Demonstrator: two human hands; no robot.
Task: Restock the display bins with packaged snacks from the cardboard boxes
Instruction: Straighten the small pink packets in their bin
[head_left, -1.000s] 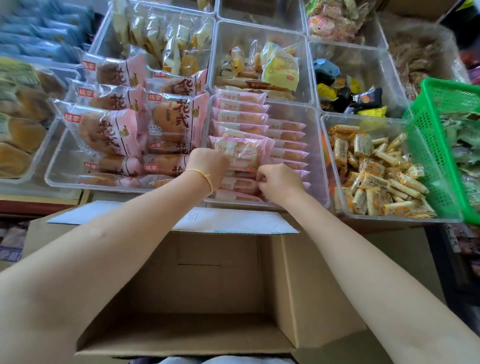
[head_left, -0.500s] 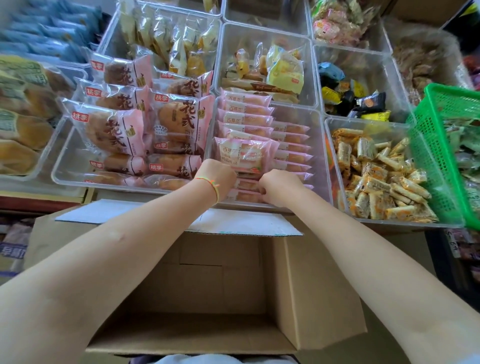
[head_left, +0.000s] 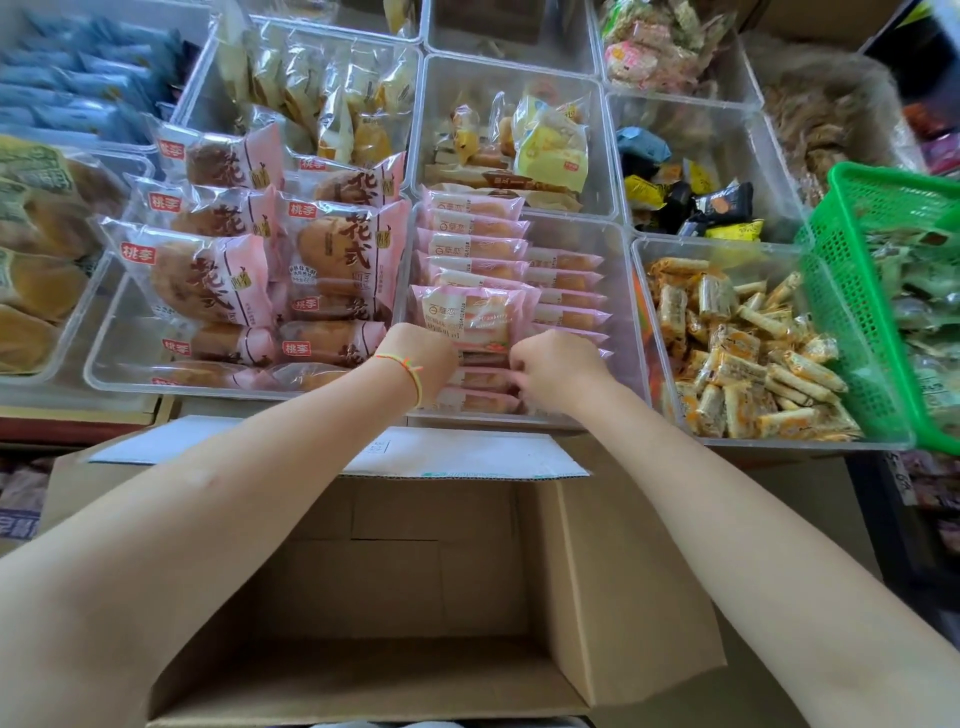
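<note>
Both hands reach into a clear, hard-plastic bin at the near edge of the display shelf, the one packed with pink film snack packs lying flat and overlapped like shingles in two rows. The left hand, with a thin yellow-and-orange string bracelet at its wrist, is curled with knuckles up against the lower edge of one pink pack that stands tilted above the stack; its fingertips are hidden, so whether it pinches that pack cannot be told. The right hand is likewise curled, its fingers tucked down among the flat packs at the near end of the bin, and the grip itself is out of sight. Just below the forearms sits an open cardboard box, brown and corrugated, its smooth inner walls and floor bare, with one flap folded out toward the bin and showing a pale printed face. In the bin to the left lie large glossy bread bags, pink and clear, with round brown loaves inside. The bin to the right holds a loose heap of small crinkled orange-and-silver bars, short and rectangular. Beyond it, at the right edge of the shelf, stands a green plastic mesh basket with perforated walls. Farther bins hold yellow pillow packs and dark wrapped sweets.
</note>
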